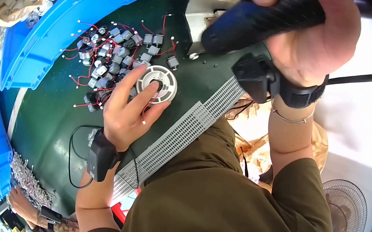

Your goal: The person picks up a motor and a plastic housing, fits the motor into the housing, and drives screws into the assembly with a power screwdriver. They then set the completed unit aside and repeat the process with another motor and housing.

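Observation:
My left hand reaches over a round white plastic wheel with a slotted rim and steadies it on the green table. One finger lies at its dark centre, and the thumb sits by the near edge. Raised at the upper right, my right hand is wrapped round a black electric screwdriver with a ribbed grip. Its blunt front points down to the left; no bit can be made out. Beside the wheel lies a heap of small grey motors with red wires and white plugs.
Two small dark screws and a little white part lie below the screwdriver. Blue bins line the left, one with white parts. A perforated grey strip edges the table. Another person's hand is at lower left.

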`<state>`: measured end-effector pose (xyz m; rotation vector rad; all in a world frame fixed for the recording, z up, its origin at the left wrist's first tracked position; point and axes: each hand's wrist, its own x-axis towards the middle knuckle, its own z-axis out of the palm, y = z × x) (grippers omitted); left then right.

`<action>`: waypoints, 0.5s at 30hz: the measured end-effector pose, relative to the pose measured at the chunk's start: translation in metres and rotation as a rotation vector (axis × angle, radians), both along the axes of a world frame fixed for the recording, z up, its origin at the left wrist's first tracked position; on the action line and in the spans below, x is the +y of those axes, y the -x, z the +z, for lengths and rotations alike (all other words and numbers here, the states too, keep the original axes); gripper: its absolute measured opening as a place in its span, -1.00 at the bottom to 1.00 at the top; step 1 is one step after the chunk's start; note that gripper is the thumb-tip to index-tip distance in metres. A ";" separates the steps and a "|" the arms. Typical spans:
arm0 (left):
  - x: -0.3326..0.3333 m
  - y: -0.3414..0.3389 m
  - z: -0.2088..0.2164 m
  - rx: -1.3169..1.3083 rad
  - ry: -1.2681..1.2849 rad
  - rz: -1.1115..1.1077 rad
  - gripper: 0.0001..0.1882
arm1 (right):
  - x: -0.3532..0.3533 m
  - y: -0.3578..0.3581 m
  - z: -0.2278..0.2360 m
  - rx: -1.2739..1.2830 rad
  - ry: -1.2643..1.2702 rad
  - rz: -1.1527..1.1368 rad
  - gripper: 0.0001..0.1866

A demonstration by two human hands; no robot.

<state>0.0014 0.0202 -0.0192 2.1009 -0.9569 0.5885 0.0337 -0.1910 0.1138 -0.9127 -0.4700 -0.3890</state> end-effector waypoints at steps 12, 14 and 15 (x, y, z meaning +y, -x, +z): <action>-0.001 0.005 -0.005 0.072 0.096 0.035 -0.63 | 0.045 -0.004 0.003 0.172 0.262 0.162 -0.63; -0.001 0.004 -0.006 0.060 0.099 0.038 -0.63 | 0.048 -0.002 0.005 0.172 0.252 0.161 -0.63; -0.001 0.004 -0.005 0.046 0.100 0.038 -0.64 | 0.048 -0.002 0.006 0.170 0.241 0.155 -0.62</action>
